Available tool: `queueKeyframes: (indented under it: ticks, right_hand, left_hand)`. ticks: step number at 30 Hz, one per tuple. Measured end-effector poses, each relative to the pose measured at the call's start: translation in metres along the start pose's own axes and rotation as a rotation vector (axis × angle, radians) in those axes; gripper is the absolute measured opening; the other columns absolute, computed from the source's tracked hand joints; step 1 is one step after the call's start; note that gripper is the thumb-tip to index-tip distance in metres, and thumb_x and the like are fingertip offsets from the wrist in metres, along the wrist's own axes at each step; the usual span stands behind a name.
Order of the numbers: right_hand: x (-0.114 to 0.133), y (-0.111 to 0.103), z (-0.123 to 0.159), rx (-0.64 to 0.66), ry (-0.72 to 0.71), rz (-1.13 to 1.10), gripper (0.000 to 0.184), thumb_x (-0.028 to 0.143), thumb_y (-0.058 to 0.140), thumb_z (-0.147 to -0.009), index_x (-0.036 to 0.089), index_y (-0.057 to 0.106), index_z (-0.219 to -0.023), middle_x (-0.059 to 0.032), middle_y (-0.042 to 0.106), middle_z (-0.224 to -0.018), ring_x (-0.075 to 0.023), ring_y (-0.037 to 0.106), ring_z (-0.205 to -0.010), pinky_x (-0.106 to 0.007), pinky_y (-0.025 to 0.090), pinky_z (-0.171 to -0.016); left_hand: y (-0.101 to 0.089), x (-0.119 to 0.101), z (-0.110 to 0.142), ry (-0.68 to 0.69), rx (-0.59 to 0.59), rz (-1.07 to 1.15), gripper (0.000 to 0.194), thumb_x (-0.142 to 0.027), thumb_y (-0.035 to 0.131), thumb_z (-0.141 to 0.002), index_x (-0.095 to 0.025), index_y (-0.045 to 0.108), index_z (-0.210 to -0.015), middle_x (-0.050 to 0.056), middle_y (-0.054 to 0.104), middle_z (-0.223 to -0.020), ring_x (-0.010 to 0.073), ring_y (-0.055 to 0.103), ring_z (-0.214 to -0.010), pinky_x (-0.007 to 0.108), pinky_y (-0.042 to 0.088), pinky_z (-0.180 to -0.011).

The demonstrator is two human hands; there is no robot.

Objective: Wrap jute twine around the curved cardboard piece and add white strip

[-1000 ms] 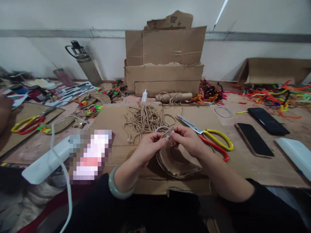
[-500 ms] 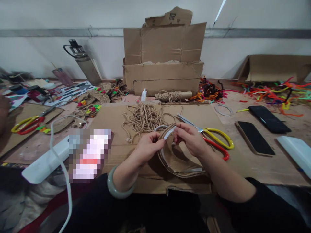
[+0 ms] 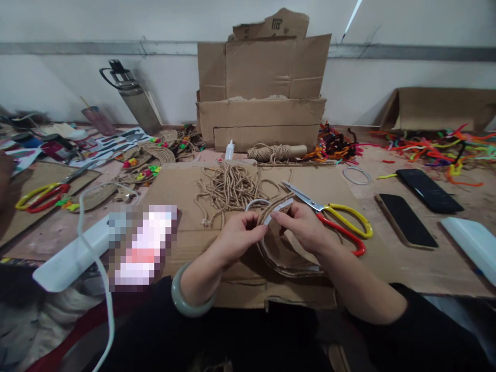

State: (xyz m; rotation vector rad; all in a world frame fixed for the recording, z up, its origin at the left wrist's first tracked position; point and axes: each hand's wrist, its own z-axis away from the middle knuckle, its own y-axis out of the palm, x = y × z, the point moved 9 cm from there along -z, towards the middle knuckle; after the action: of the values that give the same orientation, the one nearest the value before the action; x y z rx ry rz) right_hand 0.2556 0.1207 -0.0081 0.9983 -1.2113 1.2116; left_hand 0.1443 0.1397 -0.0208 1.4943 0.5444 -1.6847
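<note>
Above cardboard [image 3: 181, 199], left hand [image 3: 237, 236], right hand [image 3: 306, 228], pinching curved band [image 3: 280, 206], seemingly rope-edged

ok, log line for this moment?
left hand: holds curved strip; right hand: holds same strip; right-side scissors: unheld; rope pile: beyond hands

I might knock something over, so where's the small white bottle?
In the head view, the white bottle stands just left of centre, beyond the rope pile, left of the rope roll and in front of the upright cardboard.
</note>
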Motion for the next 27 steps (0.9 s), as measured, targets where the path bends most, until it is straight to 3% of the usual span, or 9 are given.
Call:
queueKeyframes:
  ticks: [5, 11, 17, 20, 24, 27]
  right_hand:
    - [0.003, 0.005, 0.001, 0.052, -0.049, 0.046, 0.020, 0.036, 0.064, -0.066, 0.016, 0.060, -0.065, 0.0014, 0.059, -0.060, -0.0106, 0.049, -0.056, -0.024, 0.041, -0.055]
    - [0.001, -0.009, -0.002, -0.095, -0.031, -0.093, 0.026, 0.042, 0.068, -0.061, 0.017, 0.058, -0.062, 0.0022, 0.055, -0.055, -0.0091, 0.045, -0.048, -0.023, 0.038, -0.046]
    - [0.002, -0.011, -0.003, -0.129, -0.049, -0.124, 0.025, 0.040, 0.068, -0.061, 0.017, 0.057, -0.060, 0.0018, 0.054, -0.054, -0.0090, 0.044, -0.047, -0.023, 0.039, -0.045]
    - [-0.001, -0.003, -0.001, -0.074, -0.052, -0.102, 0.024, 0.041, 0.066, -0.065, 0.017, 0.060, -0.067, 0.0008, 0.059, -0.060, -0.0108, 0.049, -0.051, -0.025, 0.043, -0.050]
    - [-0.003, 0.011, 0.002, 0.057, -0.057, 0.013, 0.024, 0.036, 0.066, -0.068, 0.016, 0.065, -0.080, -0.0023, 0.067, -0.076, -0.0171, 0.060, -0.072, -0.031, 0.047, -0.071]
    - [-0.002, 0.010, 0.002, 0.044, -0.077, 0.110, 0.020, 0.034, 0.063, -0.069, 0.016, 0.064, -0.076, -0.0022, 0.066, -0.074, -0.0180, 0.059, -0.072, -0.031, 0.047, -0.070]
  left_hand:
    - [-0.004, -0.001, 0.000, 0.039, -0.041, -0.043, 0.015, -0.024, 0.070, -0.063, -0.013, 0.060, -0.066, -0.004, 0.053, -0.056, 0.0062, 0.044, -0.050, 0.019, 0.035, -0.050]
    - [-0.002, 0.000, 0.003, -0.012, -0.038, 0.050, 0.022, -0.030, 0.071, -0.063, -0.013, 0.064, -0.075, 0.001, 0.062, -0.066, 0.0104, 0.054, -0.058, 0.023, 0.041, -0.058]
    - [-0.004, 0.000, 0.001, 0.013, -0.063, 0.001, 0.015, -0.025, 0.069, -0.063, -0.013, 0.060, -0.068, -0.002, 0.058, -0.060, 0.0079, 0.049, -0.054, 0.021, 0.038, -0.053]
    - [-0.008, 0.000, 0.000, 0.036, -0.091, -0.033, 0.013, -0.021, 0.067, -0.061, -0.014, 0.057, -0.066, -0.003, 0.055, -0.058, 0.0072, 0.046, -0.052, 0.020, 0.036, -0.051]
    - [-0.009, -0.003, -0.001, 0.069, -0.094, -0.054, 0.011, -0.020, 0.065, -0.061, -0.014, 0.056, -0.062, -0.005, 0.052, -0.055, 0.0066, 0.044, -0.050, 0.019, 0.035, -0.050]
    - [-0.006, -0.004, 0.000, 0.068, -0.072, -0.049, 0.011, -0.023, 0.065, -0.063, -0.014, 0.059, -0.065, -0.004, 0.055, -0.058, 0.0074, 0.046, -0.053, 0.020, 0.036, -0.053]
